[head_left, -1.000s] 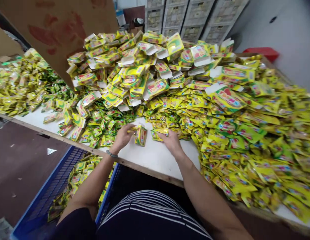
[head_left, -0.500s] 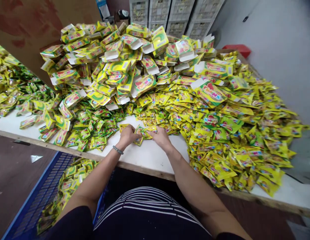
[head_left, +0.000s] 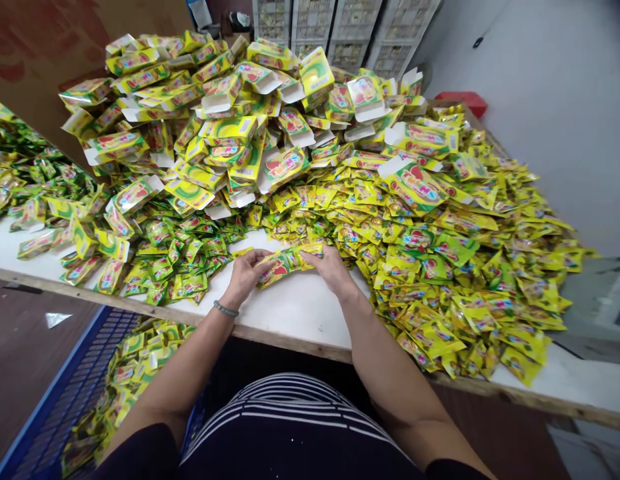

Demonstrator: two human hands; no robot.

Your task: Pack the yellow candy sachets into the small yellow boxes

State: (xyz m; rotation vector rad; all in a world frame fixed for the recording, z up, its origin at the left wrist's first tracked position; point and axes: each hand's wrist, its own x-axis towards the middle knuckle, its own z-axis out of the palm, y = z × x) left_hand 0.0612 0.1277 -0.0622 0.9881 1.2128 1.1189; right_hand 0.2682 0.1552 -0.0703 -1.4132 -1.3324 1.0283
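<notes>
White bench (head_left: 300, 313), wide, carrying nearly everything. On the far part of the bench, a big heap of opened yellow-green cartons (head_left: 230, 107). To the right of the bench's bare patch, a broad spread of yellow sachets (head_left: 465, 267); to the left of it, a smaller pile of greener sachets (head_left: 180, 260). Below the bench edge on the left, a blue crate (head_left: 65, 407) with more sachets inside.

Over the bare patch, just in front of the heaps, a short row of sachets (head_left: 285, 261), held between both hands. Long axis of the row running left to right, slightly tilted, lower at the left end. Left hand (head_left: 245, 273) closed on the left end, fingers curled round it. Right hand (head_left: 330, 267) pressing on the right end, fingers pinching the top edge. Both hands equally near, one grip at each end, the row touching both.
</notes>
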